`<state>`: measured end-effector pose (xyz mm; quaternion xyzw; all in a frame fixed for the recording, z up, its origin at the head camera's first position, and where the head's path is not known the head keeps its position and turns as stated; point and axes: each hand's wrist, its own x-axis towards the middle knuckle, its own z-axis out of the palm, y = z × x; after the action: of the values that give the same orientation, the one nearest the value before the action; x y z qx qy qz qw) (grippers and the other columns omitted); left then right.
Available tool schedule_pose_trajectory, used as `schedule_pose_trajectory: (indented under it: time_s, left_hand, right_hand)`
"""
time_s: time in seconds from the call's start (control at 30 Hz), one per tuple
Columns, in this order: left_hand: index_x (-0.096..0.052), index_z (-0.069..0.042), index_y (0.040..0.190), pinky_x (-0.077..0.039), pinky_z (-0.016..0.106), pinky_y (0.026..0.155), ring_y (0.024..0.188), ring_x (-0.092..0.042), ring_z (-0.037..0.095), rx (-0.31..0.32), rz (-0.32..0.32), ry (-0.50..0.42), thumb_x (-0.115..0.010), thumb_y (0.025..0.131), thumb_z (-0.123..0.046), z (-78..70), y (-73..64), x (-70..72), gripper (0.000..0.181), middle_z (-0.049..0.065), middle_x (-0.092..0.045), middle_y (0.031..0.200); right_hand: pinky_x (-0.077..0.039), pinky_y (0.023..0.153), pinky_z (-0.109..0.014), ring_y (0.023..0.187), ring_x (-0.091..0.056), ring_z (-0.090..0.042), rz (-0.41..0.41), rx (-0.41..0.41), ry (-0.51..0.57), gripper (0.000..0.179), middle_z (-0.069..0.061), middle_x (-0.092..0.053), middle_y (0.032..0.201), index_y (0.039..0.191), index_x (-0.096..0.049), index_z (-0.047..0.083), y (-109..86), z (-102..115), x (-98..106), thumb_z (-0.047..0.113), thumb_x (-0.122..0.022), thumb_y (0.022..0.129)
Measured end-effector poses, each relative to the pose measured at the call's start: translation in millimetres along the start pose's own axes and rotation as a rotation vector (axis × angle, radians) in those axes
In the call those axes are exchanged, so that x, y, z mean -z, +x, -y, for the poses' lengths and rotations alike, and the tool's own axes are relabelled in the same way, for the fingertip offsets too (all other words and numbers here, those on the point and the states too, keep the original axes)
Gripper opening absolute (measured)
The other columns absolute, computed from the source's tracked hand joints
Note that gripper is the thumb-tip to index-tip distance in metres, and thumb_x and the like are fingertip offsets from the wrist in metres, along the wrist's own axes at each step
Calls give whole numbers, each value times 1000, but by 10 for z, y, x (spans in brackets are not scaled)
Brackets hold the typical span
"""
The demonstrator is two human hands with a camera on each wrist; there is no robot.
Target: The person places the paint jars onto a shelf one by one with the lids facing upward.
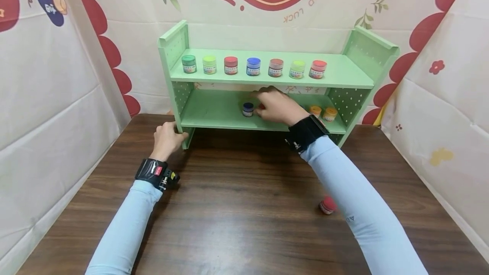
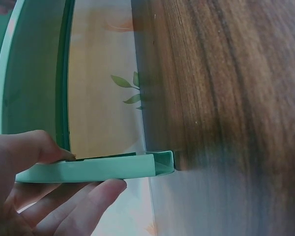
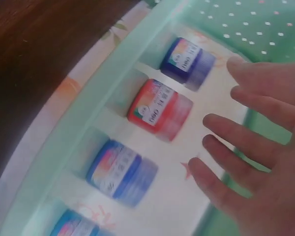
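A pale green two-tier shelf stands at the back of the table. My left hand grips the lower front edge of its left side panel; in the left wrist view, the thumb and fingers lie on opposite sides of the green panel edge. Over the lower tier, my right hand is just right of a dark blue lidded jar. The right wrist view shows that hand with spread fingers, apart from a row of small labelled jars, among them a red jar and a blue jar.
Several coloured jars line the upper tier, including a blue jar near the middle. Two orange-yellow jars, one of them this orange jar, sit at the lower tier's right end. A red jar lies on the brown table by my right sleeve.
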<state>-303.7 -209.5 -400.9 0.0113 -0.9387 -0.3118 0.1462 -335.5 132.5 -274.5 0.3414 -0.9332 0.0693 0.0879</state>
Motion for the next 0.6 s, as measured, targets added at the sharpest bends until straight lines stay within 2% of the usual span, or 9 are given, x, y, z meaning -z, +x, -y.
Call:
schedule_pose_trajectory:
  time_s: [0.07, 0.2, 0.27, 0.33, 0.47, 0.6]
  left_hand:
    - [-73, 1, 110, -49, 51, 79, 90, -63, 36, -1, 1, -1, -71, 90, -24, -7, 3, -2, 32, 20, -73, 95]
    - [-73, 1, 108, -49, 52, 81, 92, -65, 38, -8, -7, -5, -71, 89, -24, -14, 17, -14, 31, 20, -73, 95]
    - [-73, 1, 107, -49, 53, 81, 92, -66, 39, -18, -13, -8, -71, 89, -24, -17, 24, -19, 31, 21, -73, 94]
    - [-73, 1, 107, -48, 52, 80, 91, -65, 38, -24, -13, -9, -72, 89, -23, -18, 20, -22, 30, 20, -73, 93]
    - [-73, 1, 105, -48, 51, 78, 89, -65, 37, -26, -19, -6, -72, 89, -22, -13, 9, -20, 28, 19, -72, 90]
    - [-73, 1, 104, -49, 52, 79, 91, -66, 37, -23, -21, -11, -72, 89, -22, 3, -9, -11, 27, 20, -73, 91]
  right_hand:
    - [-41, 69, -37, 69, -49, -20, -18, -4, -12, 30, -7, -54, 79, 127, -65, 9, -112, -9, 27, 17, -68, 98]
    - [-52, 78, -43, 92, -63, -25, -98, 5, -25, 24, -10, -67, 105, 120, -68, 10, -391, -20, 45, 18, -68, 98]
    - [-54, 87, -48, 109, -64, -29, -146, -3, -24, 28, -11, -69, 119, 125, -69, 12, -555, -32, 34, 18, -69, 97]
    - [-53, 90, -50, 114, -63, -31, -170, -15, -20, 29, -11, -69, 122, 125, -70, 12, -724, -43, 12, 18, -70, 97]
    - [-54, 89, -49, 112, -65, -29, -147, -15, -2, 28, -9, -70, 119, 124, -70, 12, -1017, -53, -31, 21, -70, 98]
    - [-54, 80, -41, 92, -69, -18, -67, -18, 53, 22, 0, -75, 101, 118, -71, 14, -1228, -95, -75, 23, -71, 98]
